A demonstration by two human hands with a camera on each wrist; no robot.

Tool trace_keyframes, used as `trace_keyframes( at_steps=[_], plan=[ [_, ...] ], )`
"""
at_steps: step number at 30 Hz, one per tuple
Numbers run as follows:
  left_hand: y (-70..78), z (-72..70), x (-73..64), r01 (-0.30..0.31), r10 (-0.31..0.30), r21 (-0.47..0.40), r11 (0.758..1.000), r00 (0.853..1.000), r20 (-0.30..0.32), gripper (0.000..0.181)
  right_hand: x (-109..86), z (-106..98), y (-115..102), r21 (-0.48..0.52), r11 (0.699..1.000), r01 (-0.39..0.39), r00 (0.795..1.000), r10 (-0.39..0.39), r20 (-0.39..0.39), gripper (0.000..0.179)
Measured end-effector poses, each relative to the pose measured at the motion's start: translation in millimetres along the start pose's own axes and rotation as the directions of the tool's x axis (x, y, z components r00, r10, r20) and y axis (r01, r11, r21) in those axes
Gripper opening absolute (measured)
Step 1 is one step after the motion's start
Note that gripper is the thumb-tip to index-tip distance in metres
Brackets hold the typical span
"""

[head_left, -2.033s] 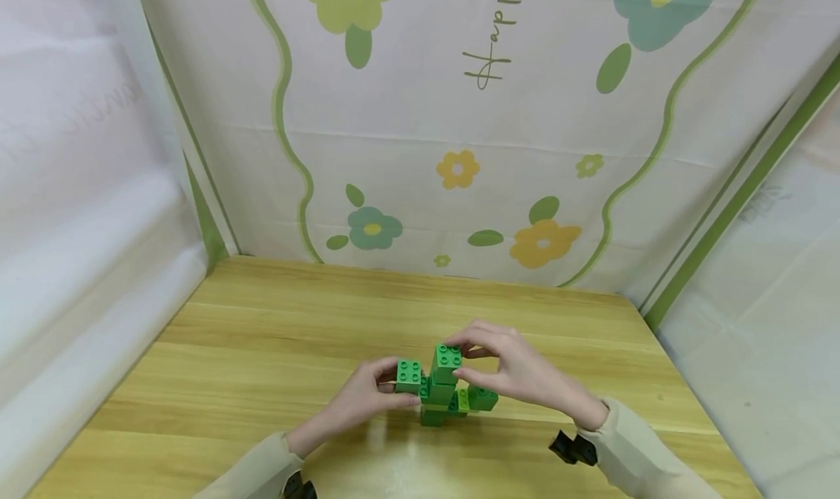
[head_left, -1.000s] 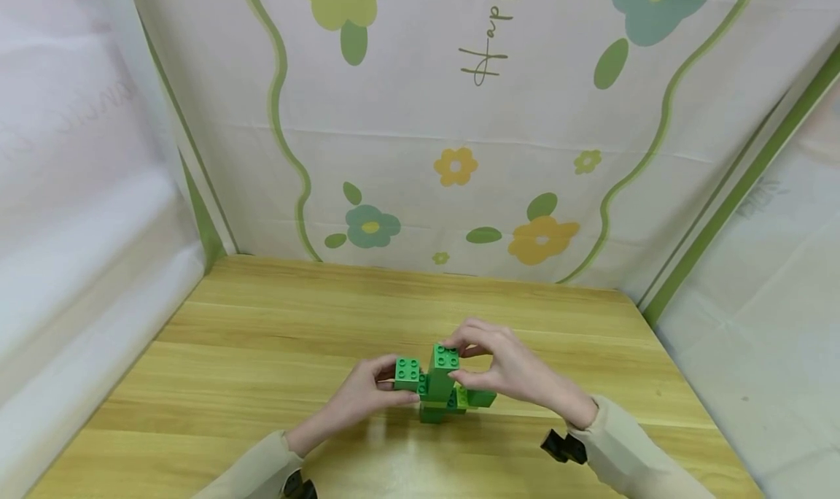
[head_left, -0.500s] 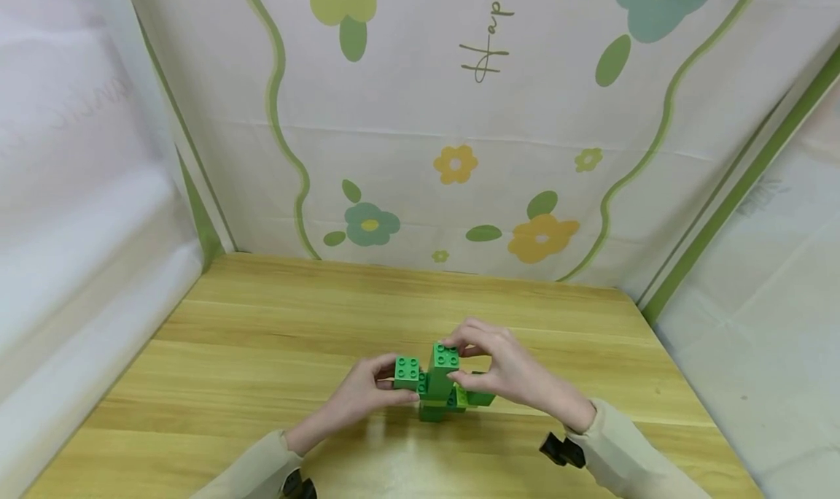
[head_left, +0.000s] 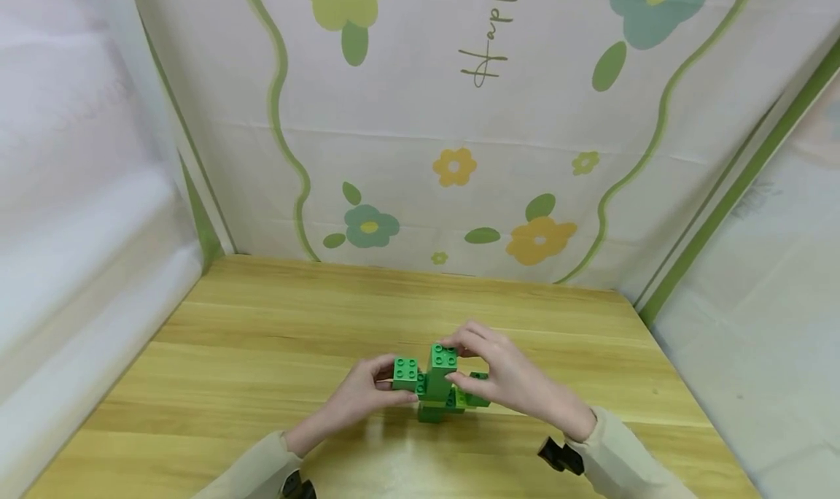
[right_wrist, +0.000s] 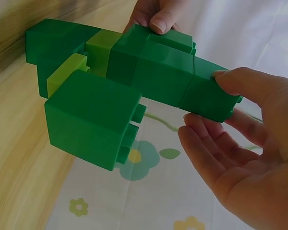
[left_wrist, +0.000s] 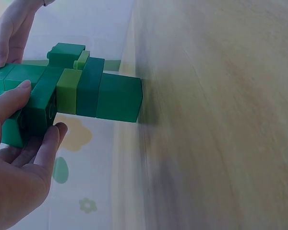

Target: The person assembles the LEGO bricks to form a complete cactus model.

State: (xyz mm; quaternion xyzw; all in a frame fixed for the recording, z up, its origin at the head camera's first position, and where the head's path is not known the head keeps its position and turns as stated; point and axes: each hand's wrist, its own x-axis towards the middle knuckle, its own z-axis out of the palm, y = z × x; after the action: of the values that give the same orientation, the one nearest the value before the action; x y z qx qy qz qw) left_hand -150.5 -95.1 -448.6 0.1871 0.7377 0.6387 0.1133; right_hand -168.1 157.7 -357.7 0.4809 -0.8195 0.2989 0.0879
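Toy building bricks in greens form a tower standing on the wooden table, with a branch on either side. My left hand (head_left: pixel 357 398) grips the left branch, thumb in front and fingers behind its end brick (head_left: pixel 405 373). My right hand (head_left: pixel 502 368) pinches the tower's top brick (head_left: pixel 442 359) between thumb and fingers. That brick sits against the one below, a thin seam showing in the right wrist view. Below are a lime brick (left_wrist: pixel 68 91) and the green bottom brick (left_wrist: pixel 119 97). The right branch bears a green brick (right_wrist: pixel 91 115) with bare studs.
The wooden table (head_left: pixel 289 316) reaches back to a white cloth wall (head_left: pixel 394 105) printed with flowers. White cloth panels (head_left: pixel 85 192) rise along both sides. A black wrist device (head_left: pixel 561 455) is strapped at the right sleeve.
Two seconds ago the top brick sat slightly askew on the column; it now lines up with the brick beneath. Both hands keep their hold and have barely moved.
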Motion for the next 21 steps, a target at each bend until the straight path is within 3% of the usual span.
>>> trace_keyframes(
  at_steps=[4, 11, 16, 21],
  plan=[
    [-0.4, 1.0, -0.4, 0.0, 0.0, 0.003, 1.0, 1.0, 0.001, 0.051, -5.9, 1.2, 1.2, -0.015, 1.0, -0.012, 1.0, 0.012, -0.024, 0.044],
    [-0.1, 1.8, -1.0, 0.029, -0.029, -0.004, 1.0, 1.0, -0.006, 0.055, -29.2, -3.0, 10.8, -0.056, 0.993, -0.101, 0.993, 0.098, -0.06, 0.048],
    [-1.6, 1.7, -0.5, -0.008, 0.008, 0.001, 1.0, 1.0, -0.007, 0.053, -53.4, -4.2, 20.6, -0.081, 0.977, -0.197, 0.98, 0.198, 0.015, 0.042],
    [-2.0, 1.0, -1.0, -0.022, 0.022, 0.0, 1.0, 0.999, -0.027, 0.05, -68.5, 4.0, 28.7, 0.001, 0.956, -0.292, 0.954, 0.291, 0.07, 0.041]
  ],
)
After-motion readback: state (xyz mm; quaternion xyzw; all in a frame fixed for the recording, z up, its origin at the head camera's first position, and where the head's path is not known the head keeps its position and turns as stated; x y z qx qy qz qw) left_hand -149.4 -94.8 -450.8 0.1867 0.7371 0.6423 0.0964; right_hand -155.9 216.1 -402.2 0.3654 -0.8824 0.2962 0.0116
